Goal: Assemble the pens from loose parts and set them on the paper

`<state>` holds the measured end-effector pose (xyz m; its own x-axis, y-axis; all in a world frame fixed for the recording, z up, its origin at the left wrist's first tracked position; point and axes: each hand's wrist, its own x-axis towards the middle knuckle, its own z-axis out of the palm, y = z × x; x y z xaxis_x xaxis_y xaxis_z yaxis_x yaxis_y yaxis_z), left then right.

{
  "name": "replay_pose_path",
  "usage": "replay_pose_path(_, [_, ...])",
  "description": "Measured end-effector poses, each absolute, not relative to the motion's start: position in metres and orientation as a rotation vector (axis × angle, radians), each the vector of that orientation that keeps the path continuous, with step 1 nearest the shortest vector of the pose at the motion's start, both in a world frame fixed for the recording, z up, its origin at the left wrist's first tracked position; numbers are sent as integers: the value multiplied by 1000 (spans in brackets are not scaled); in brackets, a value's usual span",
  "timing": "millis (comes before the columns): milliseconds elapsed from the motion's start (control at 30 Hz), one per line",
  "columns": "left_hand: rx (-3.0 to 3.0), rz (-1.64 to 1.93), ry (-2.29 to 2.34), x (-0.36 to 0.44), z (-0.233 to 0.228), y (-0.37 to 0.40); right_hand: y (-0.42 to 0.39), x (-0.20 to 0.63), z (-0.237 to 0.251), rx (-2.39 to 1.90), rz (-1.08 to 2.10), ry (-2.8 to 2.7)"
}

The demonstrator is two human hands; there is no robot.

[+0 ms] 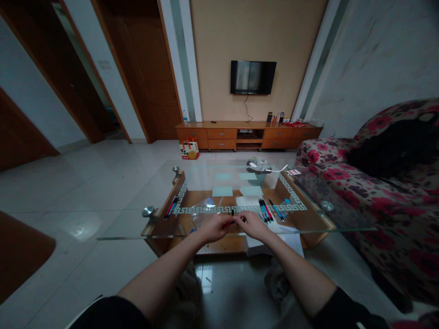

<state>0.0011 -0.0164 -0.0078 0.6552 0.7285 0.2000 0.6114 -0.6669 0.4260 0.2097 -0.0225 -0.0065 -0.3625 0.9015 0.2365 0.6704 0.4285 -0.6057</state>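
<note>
I observe a glass-topped coffee table [123, 230] with a wooden frame across the centre of the frame, set on a pale, glossy tiled floor [85, 183]. At upper centre a dark television [253, 77] hangs on a tan wall above a long wooden cabinet [247, 133]; a floral sofa [377, 192] fills the right side and wooden doors stand at upper left. Just below centre my left hand [214, 227] and right hand [252, 225] meet over the glass, fingers curled shut on either end of a red pen [229, 223] held between them; how tightly they grip is too small to judge. To the right of my hands a row of pens [265, 211] lies on white paper [248, 203], and a second small bunch of pens [170, 208] lies at the table's left edge. A clear plastic bag [204, 211] lies just left of my hands. A small basket [258, 170] stands at the far end.
</note>
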Motion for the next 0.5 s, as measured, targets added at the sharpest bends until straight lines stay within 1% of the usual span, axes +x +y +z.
replay_pose_path(500, [2565, 492, 1077, 1, -7, -17, -23, 208, -7, -1315, 554, -2153])
